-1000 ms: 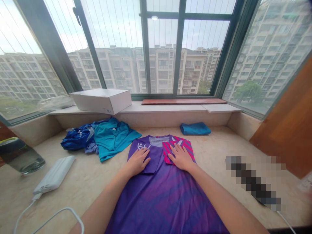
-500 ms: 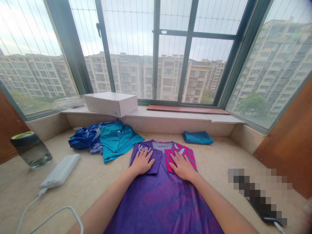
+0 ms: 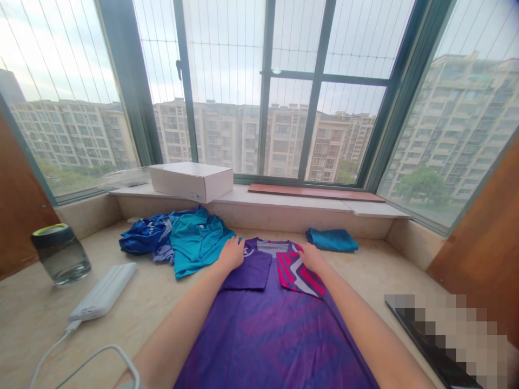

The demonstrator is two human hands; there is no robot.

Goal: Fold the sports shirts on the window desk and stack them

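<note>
A purple short-sleeved shirt (image 3: 267,324) lies spread in front of me, its collar pointing to the window. Both sleeves are folded inward over the chest; the right one has a pink and white pattern. At the left shoulder edge is my left hand (image 3: 232,254), fingers bent and closed on the cloth, thumb hidden. My right hand (image 3: 313,258) closes on the opposite shoulder edge with curled fingers, its thumb also out of sight. Close beyond my left hand lies a loose teal shirt (image 3: 198,240), with a crumpled blue garment (image 3: 144,235) beside it.
A folded teal cloth (image 3: 331,240) rests at the back right. On the left stand a water bottle (image 3: 62,256) and a white power bank (image 3: 103,292) with its cable. A white box (image 3: 190,181) sits on the sill. A partly blurred dark device (image 3: 421,343) lies at right.
Both hands have moved outward from flat on the folded sleeves to the shoulder edges, and their spread fingers have drawn in. More of the right sleeve's pattern shows. The view has shifted slightly.
</note>
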